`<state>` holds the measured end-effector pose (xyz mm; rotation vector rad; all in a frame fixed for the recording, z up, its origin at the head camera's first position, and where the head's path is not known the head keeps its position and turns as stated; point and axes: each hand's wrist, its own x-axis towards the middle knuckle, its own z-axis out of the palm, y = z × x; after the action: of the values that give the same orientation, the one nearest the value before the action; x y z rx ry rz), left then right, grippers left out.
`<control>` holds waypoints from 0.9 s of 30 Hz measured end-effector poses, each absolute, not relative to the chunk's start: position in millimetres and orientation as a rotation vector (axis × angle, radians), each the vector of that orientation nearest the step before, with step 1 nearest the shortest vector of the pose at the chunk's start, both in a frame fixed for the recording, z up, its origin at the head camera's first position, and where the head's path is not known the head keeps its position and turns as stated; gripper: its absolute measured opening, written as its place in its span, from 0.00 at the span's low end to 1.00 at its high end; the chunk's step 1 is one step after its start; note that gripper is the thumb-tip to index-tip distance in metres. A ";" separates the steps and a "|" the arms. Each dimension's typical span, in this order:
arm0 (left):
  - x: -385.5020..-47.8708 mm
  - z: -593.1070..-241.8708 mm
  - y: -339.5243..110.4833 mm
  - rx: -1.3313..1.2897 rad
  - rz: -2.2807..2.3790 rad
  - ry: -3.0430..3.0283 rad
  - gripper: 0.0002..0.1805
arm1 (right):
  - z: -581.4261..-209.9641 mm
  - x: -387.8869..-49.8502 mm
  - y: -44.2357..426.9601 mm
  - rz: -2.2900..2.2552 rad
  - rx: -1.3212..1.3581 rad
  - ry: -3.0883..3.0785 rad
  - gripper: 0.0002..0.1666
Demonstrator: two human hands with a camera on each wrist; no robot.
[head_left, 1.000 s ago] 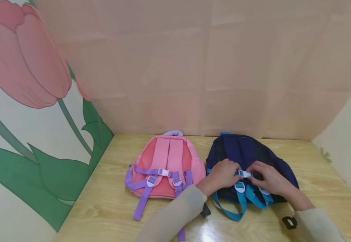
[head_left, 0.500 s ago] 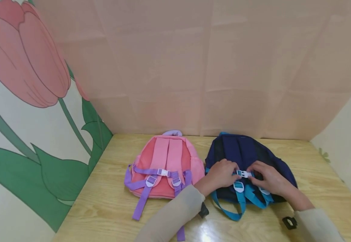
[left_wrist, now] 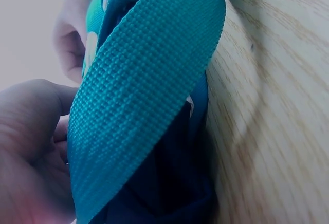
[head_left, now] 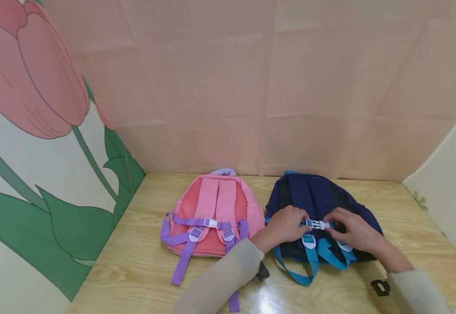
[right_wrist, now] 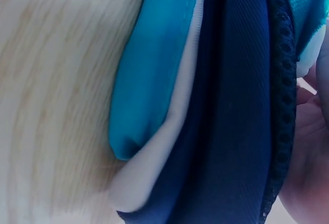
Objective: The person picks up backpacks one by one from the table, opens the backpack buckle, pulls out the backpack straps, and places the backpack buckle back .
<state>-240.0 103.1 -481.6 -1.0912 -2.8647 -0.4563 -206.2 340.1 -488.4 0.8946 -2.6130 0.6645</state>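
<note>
A navy backpack (head_left: 318, 187) lies with its straps facing up at the right of the table. Across it runs a teal chest strap with a white side-release buckle (head_left: 317, 224), its prongs partly showing between the two halves. My left hand (head_left: 288, 223) pinches the buckle's left end, and my right hand (head_left: 352, 230) holds its right end between thumb and fingers. In the left wrist view a broad teal strap (left_wrist: 149, 75) hides most of the fingertips. The right wrist view has the pack's navy side (right_wrist: 226, 121) in front of the right hand (right_wrist: 311, 147).
Left of the navy pack lies a pink backpack (head_left: 217, 196) with purple straps (head_left: 184, 261) and a joined white buckle (head_left: 211, 223). Black pieces, perhaps wrist gear, show near each sleeve. A covered wall (head_left: 212, 87) stands behind the wooden table (head_left: 133, 261).
The buckle's halves have slid apart, so more of the prongs shows. My right hand has moved slightly right; the left hand has shifted slightly left.
</note>
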 end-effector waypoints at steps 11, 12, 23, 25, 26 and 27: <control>-239.2 -473.5 96.4 -1.086 -0.493 -2.898 0.13 | -483.2 -206.3 339.2 0.668 0.858 -2.697 0.14; -239.2 -473.1 96.2 -1.089 -0.493 -2.896 0.13 | -482.9 -206.5 339.2 0.672 0.848 -2.718 0.13; -241.4 -475.6 94.9 -1.102 -0.500 -2.882 0.13 | -481.0 -205.8 333.0 0.686 0.874 -2.684 0.15; -241.6 -474.9 94.0 -1.107 -0.500 -2.879 0.13 | -480.6 -206.1 330.7 0.685 0.886 -2.644 0.17; -241.7 -474.5 93.7 -1.109 -0.501 -2.877 0.13 | -480.2 -206.3 329.8 0.682 0.893 -2.628 0.17; -241.7 -474.0 93.4 -1.111 -0.504 -2.875 0.13 | -480.0 -206.4 328.6 0.681 0.898 -2.616 0.18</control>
<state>-241.7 93.4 -474.0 -1.1112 -2.8745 -0.5038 -206.4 328.6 -480.0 0.8977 -2.6164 0.6806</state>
